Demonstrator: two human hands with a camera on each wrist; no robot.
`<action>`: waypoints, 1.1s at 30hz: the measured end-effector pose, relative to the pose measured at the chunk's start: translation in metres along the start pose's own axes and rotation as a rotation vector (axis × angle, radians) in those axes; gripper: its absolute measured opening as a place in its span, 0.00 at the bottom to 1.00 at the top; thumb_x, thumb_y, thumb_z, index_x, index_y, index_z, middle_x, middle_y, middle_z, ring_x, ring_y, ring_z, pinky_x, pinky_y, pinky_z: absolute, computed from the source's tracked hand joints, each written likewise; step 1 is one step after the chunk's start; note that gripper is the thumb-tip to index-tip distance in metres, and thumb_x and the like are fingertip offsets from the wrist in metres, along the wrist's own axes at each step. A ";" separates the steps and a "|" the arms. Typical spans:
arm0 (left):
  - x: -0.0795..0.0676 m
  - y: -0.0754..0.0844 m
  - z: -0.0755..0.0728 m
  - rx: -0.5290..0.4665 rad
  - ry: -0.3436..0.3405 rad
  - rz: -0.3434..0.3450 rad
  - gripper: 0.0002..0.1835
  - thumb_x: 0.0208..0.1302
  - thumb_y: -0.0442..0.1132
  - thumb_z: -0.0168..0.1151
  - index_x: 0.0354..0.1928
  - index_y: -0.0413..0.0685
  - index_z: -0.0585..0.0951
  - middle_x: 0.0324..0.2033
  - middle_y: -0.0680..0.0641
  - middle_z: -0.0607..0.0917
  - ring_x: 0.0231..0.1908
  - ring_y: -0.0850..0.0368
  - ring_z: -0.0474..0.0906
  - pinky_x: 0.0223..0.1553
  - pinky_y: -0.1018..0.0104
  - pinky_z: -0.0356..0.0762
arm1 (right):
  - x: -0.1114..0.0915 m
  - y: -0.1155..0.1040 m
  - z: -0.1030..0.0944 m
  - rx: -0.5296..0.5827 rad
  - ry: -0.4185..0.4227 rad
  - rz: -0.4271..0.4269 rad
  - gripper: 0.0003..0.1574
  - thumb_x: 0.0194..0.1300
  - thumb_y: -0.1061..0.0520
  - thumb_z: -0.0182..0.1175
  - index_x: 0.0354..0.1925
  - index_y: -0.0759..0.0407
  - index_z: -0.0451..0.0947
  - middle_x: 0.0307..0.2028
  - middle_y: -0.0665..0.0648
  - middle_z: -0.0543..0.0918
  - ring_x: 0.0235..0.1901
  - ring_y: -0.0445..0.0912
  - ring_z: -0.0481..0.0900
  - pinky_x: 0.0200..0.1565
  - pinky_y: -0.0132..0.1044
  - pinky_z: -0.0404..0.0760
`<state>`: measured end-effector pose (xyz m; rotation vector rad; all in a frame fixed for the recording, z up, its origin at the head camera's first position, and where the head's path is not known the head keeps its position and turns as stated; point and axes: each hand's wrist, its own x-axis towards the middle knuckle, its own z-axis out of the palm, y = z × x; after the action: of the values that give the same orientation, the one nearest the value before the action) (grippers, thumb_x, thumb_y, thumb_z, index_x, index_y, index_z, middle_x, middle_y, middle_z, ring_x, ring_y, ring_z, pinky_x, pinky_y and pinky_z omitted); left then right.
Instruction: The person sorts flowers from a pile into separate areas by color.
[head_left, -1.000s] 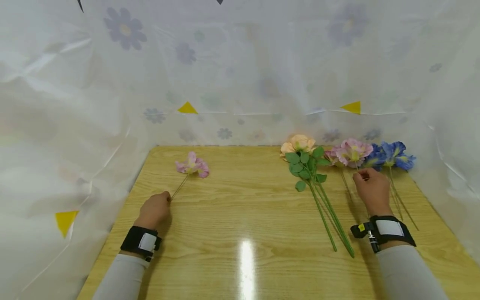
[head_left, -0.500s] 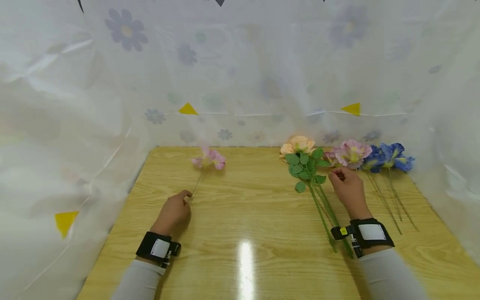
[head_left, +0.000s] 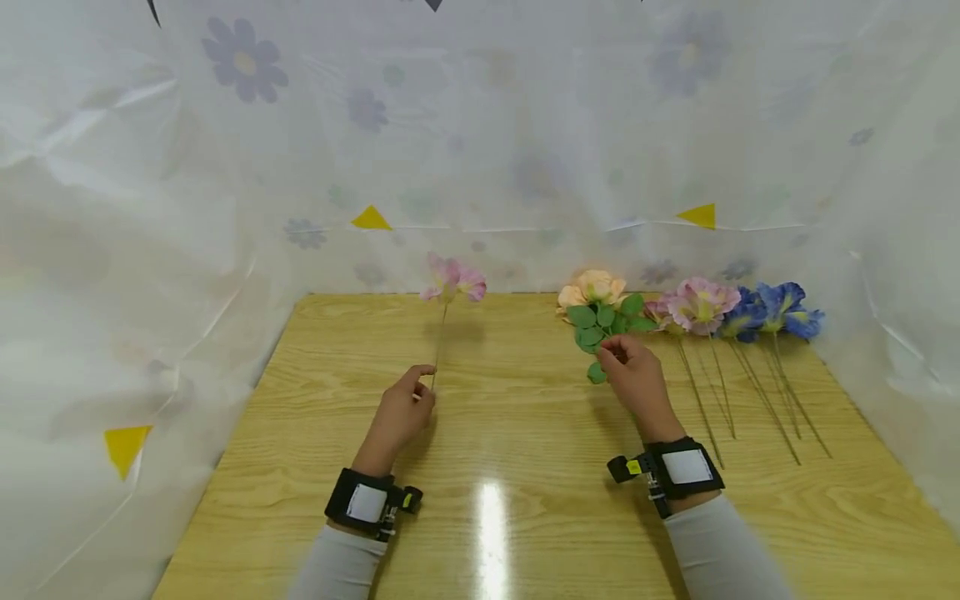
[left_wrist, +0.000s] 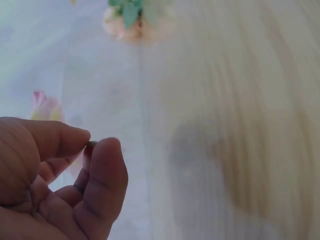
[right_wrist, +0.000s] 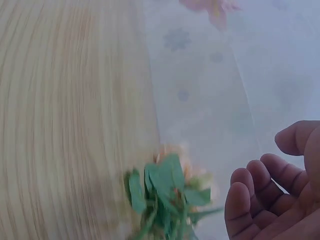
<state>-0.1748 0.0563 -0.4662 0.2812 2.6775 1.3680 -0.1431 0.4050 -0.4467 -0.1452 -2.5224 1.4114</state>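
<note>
My left hand (head_left: pixel 397 417) pinches the thin stem of a pink flower (head_left: pixel 453 281) between thumb and fingertips. The bloom points up and away, above the table's far edge, and its shadow falls on the wood. In the left wrist view the fingertips meet on the stem, and the petals (left_wrist: pixel 45 104) show partly behind the hand. My right hand (head_left: pixel 639 385) is over the peach roses (head_left: pixel 597 287) with green leaves (right_wrist: pixel 165 180), hiding their stems in the head view. Its fingers are loosely bent, with a gap to the thumb and nothing between them in the right wrist view.
Right of the roses lie pink flowers (head_left: pixel 703 304) and blue flowers (head_left: pixel 783 310) on thin stems. A wooden table (head_left: pixel 315 492) carries everything. White patterned sheeting (head_left: pixel 480 150) hangs along the back and sides.
My left hand has moved right, raising the pink flower off the table. My right hand has left a pink flower's stem on the right and moved left over the roses.
</note>
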 end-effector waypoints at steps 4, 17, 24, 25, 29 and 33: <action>-0.002 0.017 0.022 -0.112 0.003 0.003 0.21 0.65 0.35 0.52 0.60 0.49 0.71 0.32 0.45 0.78 0.22 0.58 0.76 0.21 0.64 0.76 | -0.001 -0.014 0.025 0.110 -0.062 0.014 0.22 0.68 0.44 0.52 0.51 0.58 0.73 0.40 0.61 0.78 0.39 0.60 0.76 0.35 0.50 0.79; -0.018 0.055 0.080 -0.160 -0.060 0.108 0.18 0.62 0.34 0.54 0.55 0.51 0.74 0.30 0.49 0.79 0.19 0.63 0.74 0.20 0.67 0.71 | -0.010 -0.055 0.076 0.311 -0.128 -0.004 0.18 0.67 0.52 0.54 0.53 0.55 0.70 0.42 0.60 0.75 0.40 0.62 0.75 0.42 0.63 0.77; -0.025 0.064 0.093 -0.123 -0.054 0.123 0.17 0.60 0.33 0.55 0.52 0.49 0.74 0.29 0.49 0.79 0.18 0.65 0.71 0.21 0.69 0.69 | -0.012 -0.059 0.084 0.282 -0.088 0.011 0.16 0.66 0.54 0.55 0.51 0.55 0.70 0.40 0.59 0.75 0.33 0.51 0.76 0.39 0.59 0.80; -0.026 0.065 0.093 -0.123 -0.052 0.122 0.17 0.60 0.33 0.55 0.53 0.49 0.74 0.29 0.49 0.79 0.18 0.65 0.71 0.20 0.69 0.68 | -0.013 -0.059 0.085 0.277 -0.083 0.010 0.16 0.66 0.55 0.55 0.51 0.55 0.71 0.40 0.59 0.75 0.33 0.50 0.76 0.38 0.58 0.80; -0.027 0.066 0.094 -0.111 -0.049 0.139 0.17 0.61 0.33 0.54 0.53 0.48 0.74 0.29 0.49 0.79 0.17 0.65 0.70 0.19 0.70 0.67 | -0.014 -0.059 0.086 0.278 -0.074 0.003 0.14 0.65 0.57 0.55 0.49 0.56 0.71 0.38 0.60 0.75 0.31 0.51 0.76 0.36 0.56 0.81; -0.029 0.065 0.096 -0.104 -0.042 0.160 0.18 0.60 0.32 0.54 0.53 0.47 0.74 0.29 0.49 0.79 0.16 0.65 0.69 0.19 0.70 0.67 | -0.015 -0.059 0.086 0.287 -0.085 -0.002 0.14 0.65 0.59 0.54 0.49 0.56 0.71 0.38 0.60 0.74 0.31 0.52 0.75 0.34 0.55 0.81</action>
<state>-0.1210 0.1630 -0.4689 0.5174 2.5882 1.5216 -0.1490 0.2995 -0.4425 -0.0306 -2.3486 1.7931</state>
